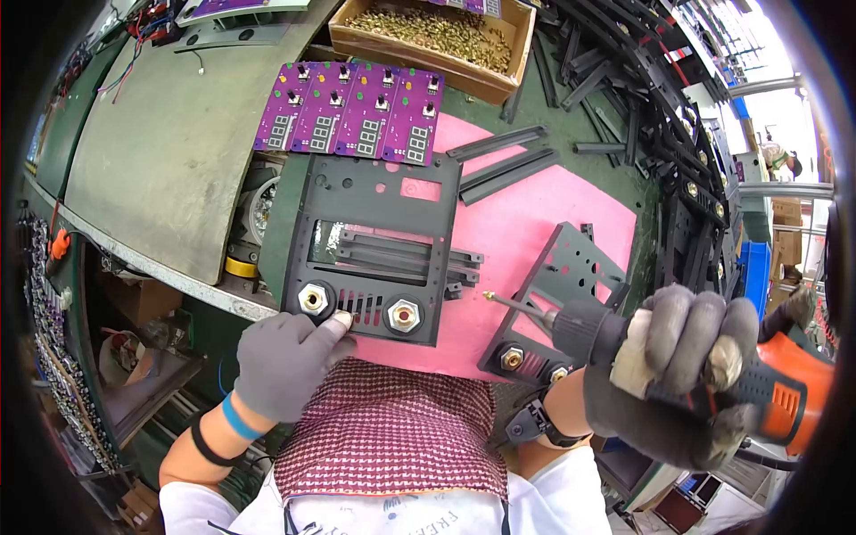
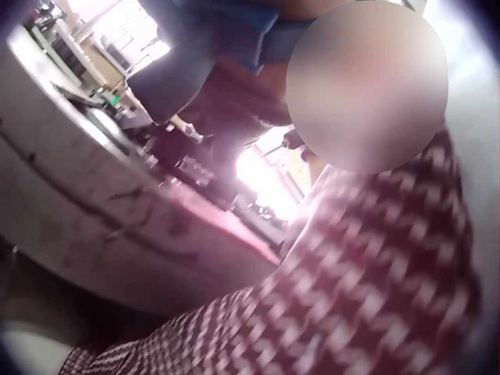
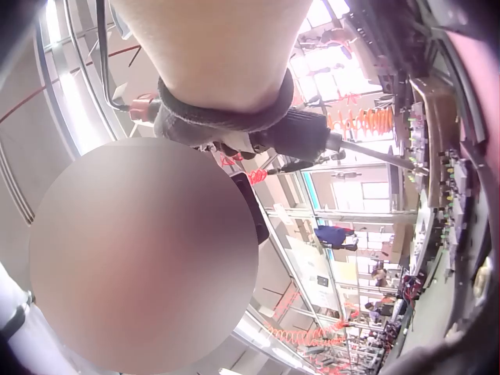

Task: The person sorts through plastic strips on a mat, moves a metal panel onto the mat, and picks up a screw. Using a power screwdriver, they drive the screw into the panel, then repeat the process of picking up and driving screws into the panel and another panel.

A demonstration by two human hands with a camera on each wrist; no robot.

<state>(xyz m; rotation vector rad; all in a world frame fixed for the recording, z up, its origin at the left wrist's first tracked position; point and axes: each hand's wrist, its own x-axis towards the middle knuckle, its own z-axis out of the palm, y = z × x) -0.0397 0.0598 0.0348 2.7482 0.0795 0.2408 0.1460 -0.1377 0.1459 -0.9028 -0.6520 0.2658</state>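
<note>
My gloved left hand [image 1: 290,361] grips the near edge of a dark metal panel [image 1: 352,201], a fingertip on top between two large hex nuts [image 1: 404,315]. Several dark strips [image 1: 383,254] show through the panel's cutout. In my gloved right hand [image 1: 682,366] is an orange and black power screwdriver [image 1: 584,332], pointing left with its bit over the pink mat. A small brass-coloured screw [image 1: 489,295] sits at the bit's tip. The right wrist view also shows the tool's dark front end [image 3: 301,134]; the left wrist view shows mostly checked apron [image 2: 375,258].
A second dark panel [image 1: 566,254] lies on the pink mat [image 1: 499,223] beneath the bit. Purple circuit boards [image 1: 321,111] line the first panel's far edge. Behind them stands a box [image 1: 428,67] of small brass-coloured parts. Loose dark strips [image 1: 508,174] lie to the right.
</note>
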